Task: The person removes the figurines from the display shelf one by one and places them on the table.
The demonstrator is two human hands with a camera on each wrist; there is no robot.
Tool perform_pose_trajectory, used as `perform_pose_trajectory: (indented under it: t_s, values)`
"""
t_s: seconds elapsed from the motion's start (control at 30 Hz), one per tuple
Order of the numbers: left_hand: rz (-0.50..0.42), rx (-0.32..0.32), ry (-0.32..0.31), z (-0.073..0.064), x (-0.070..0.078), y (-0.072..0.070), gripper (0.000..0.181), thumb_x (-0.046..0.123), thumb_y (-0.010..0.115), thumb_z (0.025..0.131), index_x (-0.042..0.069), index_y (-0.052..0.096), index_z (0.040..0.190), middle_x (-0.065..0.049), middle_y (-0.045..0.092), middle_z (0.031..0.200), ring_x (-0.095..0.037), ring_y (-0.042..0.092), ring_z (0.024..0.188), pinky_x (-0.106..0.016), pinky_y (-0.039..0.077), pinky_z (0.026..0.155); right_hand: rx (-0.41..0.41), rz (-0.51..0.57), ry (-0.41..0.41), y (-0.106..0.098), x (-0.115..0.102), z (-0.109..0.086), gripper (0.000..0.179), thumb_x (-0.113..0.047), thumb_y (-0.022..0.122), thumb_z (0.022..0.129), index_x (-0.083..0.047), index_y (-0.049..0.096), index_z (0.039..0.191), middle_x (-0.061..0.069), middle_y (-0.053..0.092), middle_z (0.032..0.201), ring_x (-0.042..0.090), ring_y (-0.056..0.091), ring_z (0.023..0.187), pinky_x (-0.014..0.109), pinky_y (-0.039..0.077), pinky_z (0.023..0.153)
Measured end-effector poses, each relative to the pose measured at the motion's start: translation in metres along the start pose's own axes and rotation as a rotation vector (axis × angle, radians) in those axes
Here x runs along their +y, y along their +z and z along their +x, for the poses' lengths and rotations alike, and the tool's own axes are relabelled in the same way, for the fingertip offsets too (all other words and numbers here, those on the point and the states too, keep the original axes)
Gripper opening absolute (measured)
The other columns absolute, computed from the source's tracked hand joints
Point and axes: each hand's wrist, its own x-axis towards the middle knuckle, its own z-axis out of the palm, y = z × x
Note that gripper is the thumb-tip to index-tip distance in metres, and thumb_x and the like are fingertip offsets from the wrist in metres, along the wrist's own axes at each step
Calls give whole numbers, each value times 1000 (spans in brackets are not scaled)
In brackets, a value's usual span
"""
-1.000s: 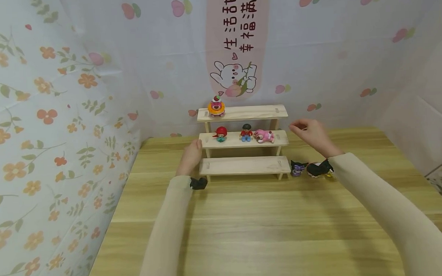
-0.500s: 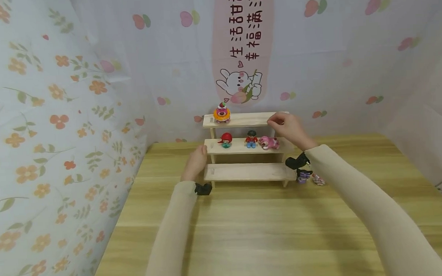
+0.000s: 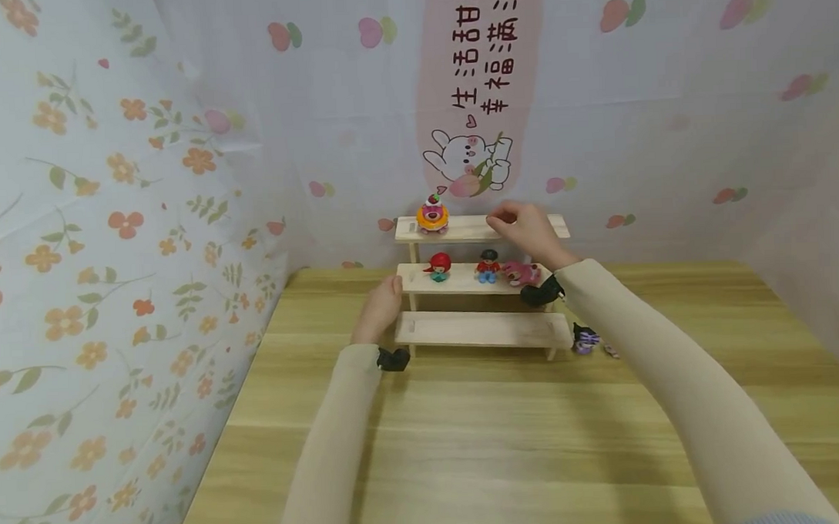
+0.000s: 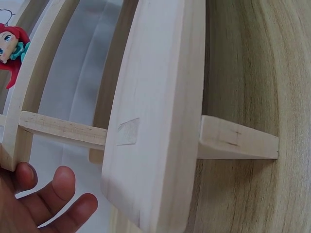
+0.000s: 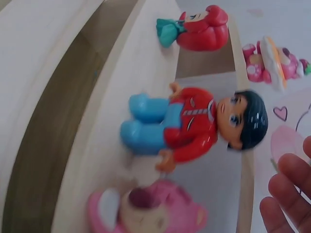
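A three-tier wooden display stand (image 3: 463, 327) stands against the back cloth. My left hand (image 3: 379, 310) holds the left end of its middle shelf, fingertips (image 4: 63, 182) curled at the shelf's end. My right hand (image 3: 525, 226) is over the top shelf, fingers bent and nothing visible in them. Left of it on that shelf sits a pink bear in an orange ring (image 3: 432, 215). On the middle shelf are a red-haired mermaid figure (image 3: 439, 267), a boy figure in a red jacket (image 5: 194, 121) and a pink bear lying down (image 5: 160, 208), partly hidden in the head view by my right wrist.
On the wood-grain table (image 3: 467, 445), a black and purple figure (image 3: 585, 339) is at the stand's right foot. Beside it another small figure (image 3: 611, 351) is mostly hidden by my right sleeve. Flowered cloth (image 3: 116, 303) hangs at the left.
My right hand has moved left, from beside the stand to over the top shelf. My left hand keeps its place on the middle shelf. The head view has shifted slightly.
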Motion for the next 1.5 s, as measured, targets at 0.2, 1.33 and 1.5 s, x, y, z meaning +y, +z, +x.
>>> perform_pose_trajectory:
  t_s: [0.2, 1.33, 1.5]
  values:
    - [21, 4, -6, -1, 0, 0, 48, 34, 20, 107, 5, 46, 134, -19, 57, 129, -34, 51, 124, -47, 41, 101, -45, -3, 8, 12, -12, 16, 27, -26, 60, 94, -2, 66, 107, 17, 66, 106, 28, 59, 98, 42, 46, 89]
    - [59, 16, 28, 1, 3, 3, 45, 30, 21, 107, 1, 51, 123, -10, 48, 76, -28, 55, 84, -44, 46, 82, 9, -82, -19, 48, -55, 51, 32, -28, 59, 96, -10, 65, 122, 10, 63, 109, 24, 51, 102, 37, 47, 88]
    - [53, 31, 15, 1, 1, 2, 46, 30, 21, 107, 0, 50, 125, -15, 55, 83, -30, 57, 88, -45, 46, 84, -3, -87, -46, 49, -59, 54, 29, -26, 59, 96, -9, 66, 119, 11, 63, 109, 25, 51, 103, 37, 48, 89]
